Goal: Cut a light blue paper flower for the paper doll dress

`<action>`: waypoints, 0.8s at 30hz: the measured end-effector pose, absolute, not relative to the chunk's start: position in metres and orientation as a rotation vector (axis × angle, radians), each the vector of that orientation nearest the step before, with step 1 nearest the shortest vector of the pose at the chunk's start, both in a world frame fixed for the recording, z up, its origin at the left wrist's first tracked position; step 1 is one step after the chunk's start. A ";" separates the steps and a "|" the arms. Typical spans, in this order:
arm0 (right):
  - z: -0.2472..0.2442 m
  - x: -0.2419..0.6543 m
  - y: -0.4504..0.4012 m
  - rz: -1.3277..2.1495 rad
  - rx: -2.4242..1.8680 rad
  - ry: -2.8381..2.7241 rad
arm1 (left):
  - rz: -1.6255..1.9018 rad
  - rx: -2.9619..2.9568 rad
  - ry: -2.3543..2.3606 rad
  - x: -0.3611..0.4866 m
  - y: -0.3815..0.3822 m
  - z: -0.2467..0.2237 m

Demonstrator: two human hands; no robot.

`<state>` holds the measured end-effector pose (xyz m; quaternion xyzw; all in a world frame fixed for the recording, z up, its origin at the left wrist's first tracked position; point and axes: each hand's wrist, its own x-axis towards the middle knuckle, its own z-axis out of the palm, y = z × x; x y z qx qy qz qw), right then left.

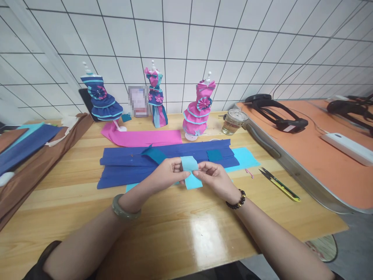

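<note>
A small light blue piece (193, 182) hangs between my hands above the middle of the table. My left hand (169, 172) pinches its left edge between thumb and fingers. On the right edge, my right hand (214, 177) grips it the same way. Behind the hands lie dark blue strips (122, 175), with a teal square (214, 155) and a folded teal piece (157, 154) on top. A brighter blue sheet (246, 157) sticks out at their right end.
Three dressed mini mannequins, blue (106, 103), mixed (157, 97) and pink (199, 109), stand behind a pink strip (145, 137). Rightward are a lidded cup (234, 121), yellow-black snips (279, 184) and an orange surface (335, 163) with a black headset (279, 114). Brown material (43, 167) lies left.
</note>
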<state>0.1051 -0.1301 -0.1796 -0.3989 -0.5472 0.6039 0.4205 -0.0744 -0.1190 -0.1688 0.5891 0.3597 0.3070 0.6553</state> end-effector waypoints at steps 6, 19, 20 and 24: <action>-0.180 0.106 -0.130 1.470 -1.023 -1.404 | 0.669 1.343 0.805 -0.076 -0.117 -0.168; -0.175 0.103 -0.132 1.545 -0.994 -1.345 | 0.666 1.355 0.851 -0.077 -0.117 -0.164; -0.176 0.103 -0.132 1.536 -0.996 -1.353 | 0.660 1.362 0.853 -0.077 -0.117 -0.164; -0.180 0.104 -0.132 1.490 -0.991 -1.400 | 0.638 1.360 0.855 -0.077 -0.118 -0.166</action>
